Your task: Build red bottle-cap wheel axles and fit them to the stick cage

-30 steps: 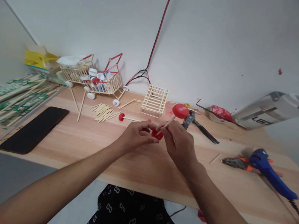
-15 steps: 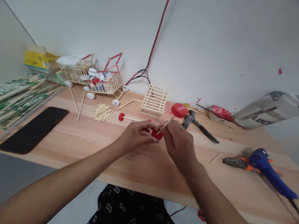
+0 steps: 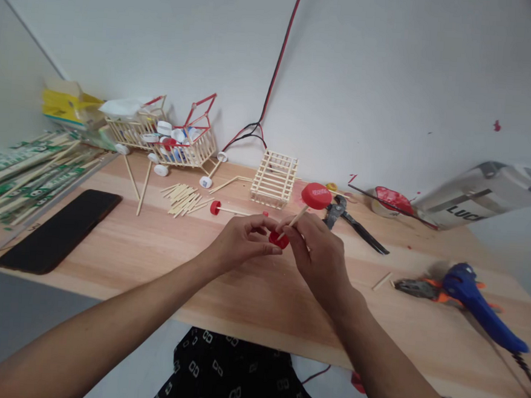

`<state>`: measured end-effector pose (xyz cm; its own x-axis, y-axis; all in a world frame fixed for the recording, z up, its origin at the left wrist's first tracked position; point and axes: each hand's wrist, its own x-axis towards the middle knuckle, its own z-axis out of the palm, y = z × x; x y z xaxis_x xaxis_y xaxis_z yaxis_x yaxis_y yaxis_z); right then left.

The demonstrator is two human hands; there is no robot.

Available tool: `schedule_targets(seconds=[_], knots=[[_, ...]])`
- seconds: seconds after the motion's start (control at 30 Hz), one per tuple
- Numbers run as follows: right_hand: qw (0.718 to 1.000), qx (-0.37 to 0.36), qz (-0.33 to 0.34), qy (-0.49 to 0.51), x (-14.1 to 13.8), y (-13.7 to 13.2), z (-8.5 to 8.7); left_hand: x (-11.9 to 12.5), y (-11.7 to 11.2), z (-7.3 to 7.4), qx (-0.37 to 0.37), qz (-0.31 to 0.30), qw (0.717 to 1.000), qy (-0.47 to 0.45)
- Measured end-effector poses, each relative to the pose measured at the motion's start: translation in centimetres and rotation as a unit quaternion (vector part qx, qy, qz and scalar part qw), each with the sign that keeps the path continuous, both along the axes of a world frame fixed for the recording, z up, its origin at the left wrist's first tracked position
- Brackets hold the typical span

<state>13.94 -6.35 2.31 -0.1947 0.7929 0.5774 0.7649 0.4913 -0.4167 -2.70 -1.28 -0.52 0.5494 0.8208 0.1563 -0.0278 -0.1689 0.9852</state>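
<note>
My left hand (image 3: 249, 237) pinches a red bottle cap (image 3: 279, 240) between thumb and fingers, its hollow side facing up. My right hand (image 3: 319, 245) grips a thin wooden stick (image 3: 297, 217) whose lower end sits inside that cap. At the stick's upper end is a second red bottle cap (image 3: 316, 196). Just behind my left hand lies another stick (image 3: 235, 211) with a red cap (image 3: 215, 207) at its left end. Farther back stands a small slatted basket (image 3: 273, 178) made of sticks.
A pile of short sticks (image 3: 183, 199) and a phone (image 3: 61, 230) lie left. Two small stick carts (image 3: 187, 148), one full of bottle caps, stand at the back. Pincers (image 3: 357, 226), pliers (image 3: 416, 288), a blue glue gun (image 3: 480, 305) and a red-stained cup (image 3: 390, 201) are right.
The upper red cap and its stick have tilted very slightly to the left. Both hands stay in nearly the same place, keeping their grips.
</note>
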Motion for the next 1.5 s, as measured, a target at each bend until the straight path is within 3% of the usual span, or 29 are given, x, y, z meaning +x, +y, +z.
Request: schedule_targets(seconds=[1.5], knots=[[1.000,0.020,-0.007,0.013,0.09,-0.14,0.04,-0.04,-0.03,-0.20,0.001,-0.006,1.000,0.003]])
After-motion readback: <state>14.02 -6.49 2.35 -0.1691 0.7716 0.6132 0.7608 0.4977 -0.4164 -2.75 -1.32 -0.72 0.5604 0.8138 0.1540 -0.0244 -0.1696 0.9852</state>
